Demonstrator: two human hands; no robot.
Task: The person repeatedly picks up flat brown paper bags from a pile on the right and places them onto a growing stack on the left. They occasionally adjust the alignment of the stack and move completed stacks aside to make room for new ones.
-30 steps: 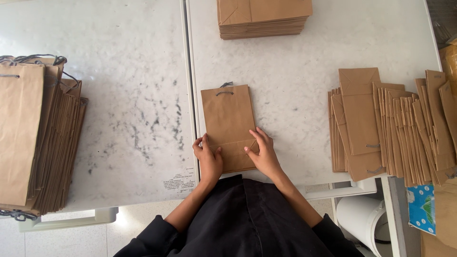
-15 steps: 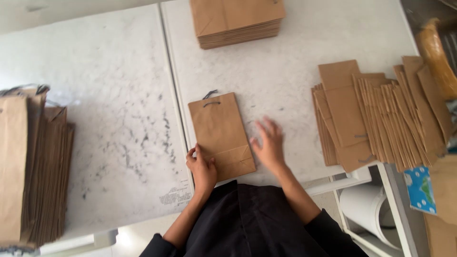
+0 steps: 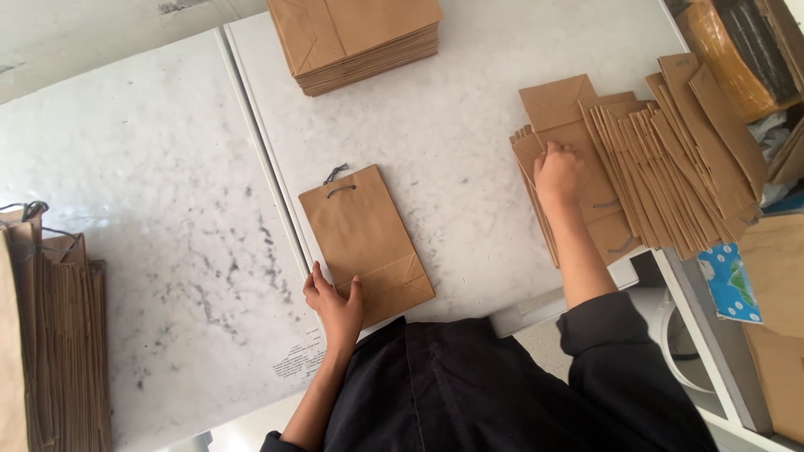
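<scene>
Head view: left hand (image 3: 333,303) rests flat, fingers spread, on bottom-left corner of flat brown paper bag (image 3: 365,243) with cord handle, lying on white table (image 3: 469,159) near its front edge. Right hand (image 3: 559,174) is well apart, reached out right, fingers curled onto fanned pile of folded brown bags (image 3: 645,167); whether it grips one, cannot tell. Neat stack of bags (image 3: 360,38) at far edge. Upright finished bags (image 3: 50,335) at far left on marbled table.

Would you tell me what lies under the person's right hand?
The right hand rests on a fanned pile of flat brown paper bags; what is beneath the pile is hidden.
</scene>
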